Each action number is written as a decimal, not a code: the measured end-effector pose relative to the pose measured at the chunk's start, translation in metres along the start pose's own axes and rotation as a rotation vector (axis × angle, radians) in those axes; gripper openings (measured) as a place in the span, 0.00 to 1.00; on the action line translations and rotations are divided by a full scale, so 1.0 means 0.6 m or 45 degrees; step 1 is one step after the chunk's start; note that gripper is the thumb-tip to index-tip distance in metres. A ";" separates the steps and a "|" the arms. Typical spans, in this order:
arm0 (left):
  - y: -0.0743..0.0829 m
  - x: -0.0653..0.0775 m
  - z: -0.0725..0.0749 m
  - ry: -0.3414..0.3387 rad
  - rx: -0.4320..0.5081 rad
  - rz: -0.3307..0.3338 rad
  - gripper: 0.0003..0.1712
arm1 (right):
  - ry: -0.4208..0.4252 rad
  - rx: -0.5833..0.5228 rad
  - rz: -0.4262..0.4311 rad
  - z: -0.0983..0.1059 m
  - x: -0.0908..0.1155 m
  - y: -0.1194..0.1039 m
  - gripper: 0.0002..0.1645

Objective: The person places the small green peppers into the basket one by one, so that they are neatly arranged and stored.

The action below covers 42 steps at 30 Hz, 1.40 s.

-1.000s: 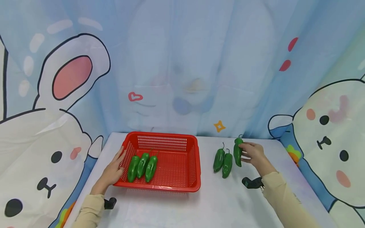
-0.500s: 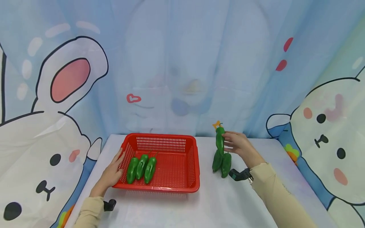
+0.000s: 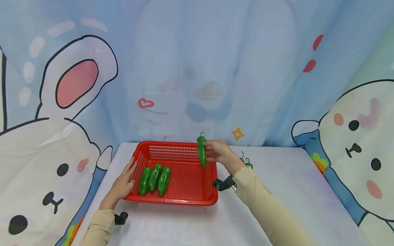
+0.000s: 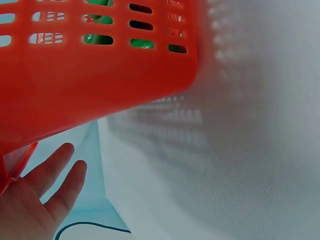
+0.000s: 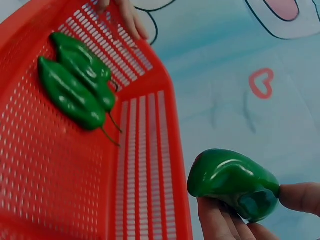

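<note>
My right hand (image 3: 221, 152) pinches a green pepper (image 3: 201, 150) between thumb and fingers, its stem pointing up, over the right back part of a red plastic basket (image 3: 172, 202). In the right wrist view the held pepper (image 5: 235, 172) appears end-on beside the basket's rim (image 5: 175, 125). My left hand (image 3: 123, 182) rests against the basket's left rim, with two straight fingers (image 4: 69, 185) showing outside it in the left wrist view. Several green peppers lie side by side at the left inside the basket, the middle pepper (image 3: 155, 177) among them.
Beyond my right forearm, two more green peppers (image 3: 248, 164) are on the white table (image 3: 172, 227), mostly hidden by the sleeve. A blue curtain (image 3: 261, 68) with cartoon animals hangs along the table's back and sides.
My right hand has carried the green pepper leftward from the table's right side, past the two other peppers, to above the basket. My left hand stays at the basket's left rim.
</note>
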<state>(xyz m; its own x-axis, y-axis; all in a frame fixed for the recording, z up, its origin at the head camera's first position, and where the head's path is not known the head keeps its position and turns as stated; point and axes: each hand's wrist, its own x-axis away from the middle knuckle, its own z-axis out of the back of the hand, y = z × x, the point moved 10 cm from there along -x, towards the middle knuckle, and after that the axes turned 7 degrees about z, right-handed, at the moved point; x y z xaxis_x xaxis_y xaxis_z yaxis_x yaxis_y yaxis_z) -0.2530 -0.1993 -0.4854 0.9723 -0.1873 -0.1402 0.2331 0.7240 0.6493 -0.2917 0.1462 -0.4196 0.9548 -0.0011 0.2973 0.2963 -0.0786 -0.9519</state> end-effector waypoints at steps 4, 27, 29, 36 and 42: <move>-0.001 -0.002 -0.001 -0.003 -0.001 -0.005 0.41 | -0.017 -0.023 -0.016 -0.042 -0.008 0.007 0.25; -0.006 -0.006 -0.001 -0.005 -0.026 0.025 0.41 | 0.057 -0.034 -0.099 -0.094 -0.037 0.110 0.18; -0.007 -0.005 0.002 0.000 -0.025 0.032 0.41 | 0.058 -0.042 -0.115 -0.100 -0.040 0.123 0.20; -0.009 -0.006 0.000 0.003 -0.038 0.024 0.41 | 0.138 0.023 -0.147 -0.105 -0.046 0.173 0.23; -0.011 -0.009 -0.004 -0.009 -0.036 0.030 0.42 | 0.209 0.063 -0.166 -0.110 -0.045 0.206 0.21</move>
<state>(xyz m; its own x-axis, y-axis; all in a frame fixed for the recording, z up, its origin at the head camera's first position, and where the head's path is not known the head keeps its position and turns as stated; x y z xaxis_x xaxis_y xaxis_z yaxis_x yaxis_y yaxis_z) -0.2594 -0.2016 -0.4905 0.9772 -0.1751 -0.1197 0.2111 0.7465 0.6310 -0.2828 0.0706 -0.5402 0.8929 -0.1566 0.4222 0.4215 -0.0394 -0.9060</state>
